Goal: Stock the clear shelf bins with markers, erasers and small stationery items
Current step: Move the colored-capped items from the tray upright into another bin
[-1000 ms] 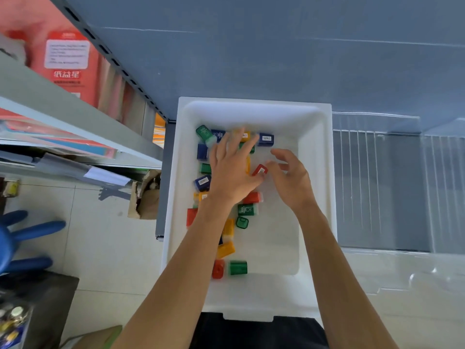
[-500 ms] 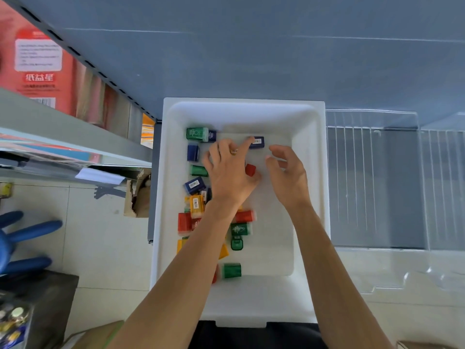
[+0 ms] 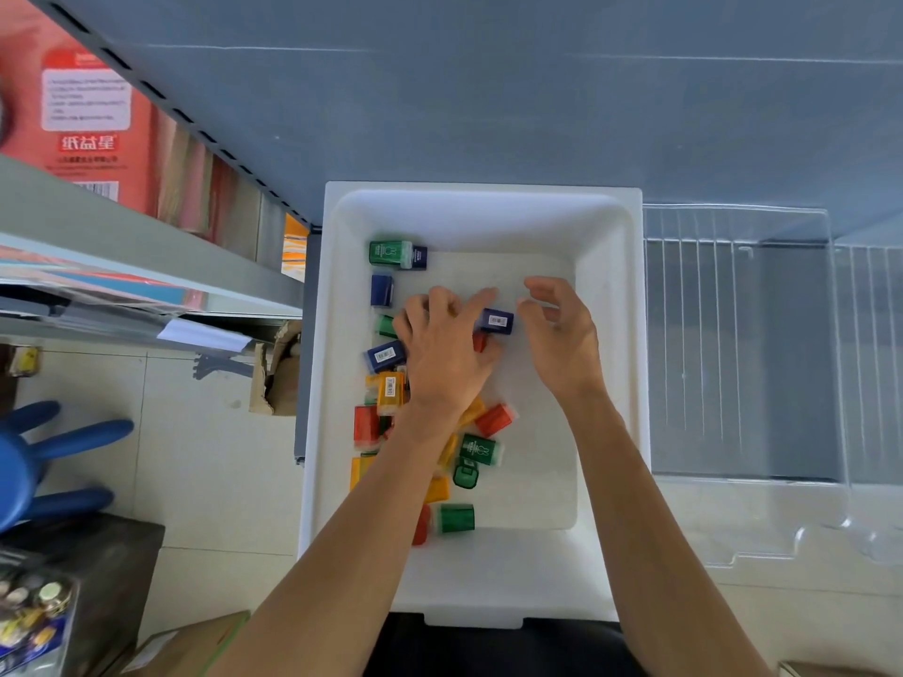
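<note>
A white bin [image 3: 611, 432] lies in front of me and holds several small coloured stationery items in green, blue, orange and red, mostly along its left half. My left hand [image 3: 447, 354] lies spread over the pile. Its index finger and thumb touch a blue item [image 3: 496, 321], and a red item [image 3: 480, 342] peeks out by the thumb. My right hand [image 3: 562, 334] hovers just right of the blue item, fingers loosely curled, holding nothing. A green item [image 3: 389, 252] lies at the bin's far left corner and another green item [image 3: 457, 518] lies at the near end.
A clear ribbed shelf bin [image 3: 733, 344] sits right of the white bin on the grey-blue shelf [image 3: 488, 90]. On the left stand a metal rack [image 3: 146, 246] with red boxes, a blue stool [image 3: 44, 461] and a torn cardboard box [image 3: 276, 368] on the tiled floor.
The blue item has been drawn from the back of the bin toward the middle under my left fingers. My right hand has drawn back and now sits beside that blue item.
</note>
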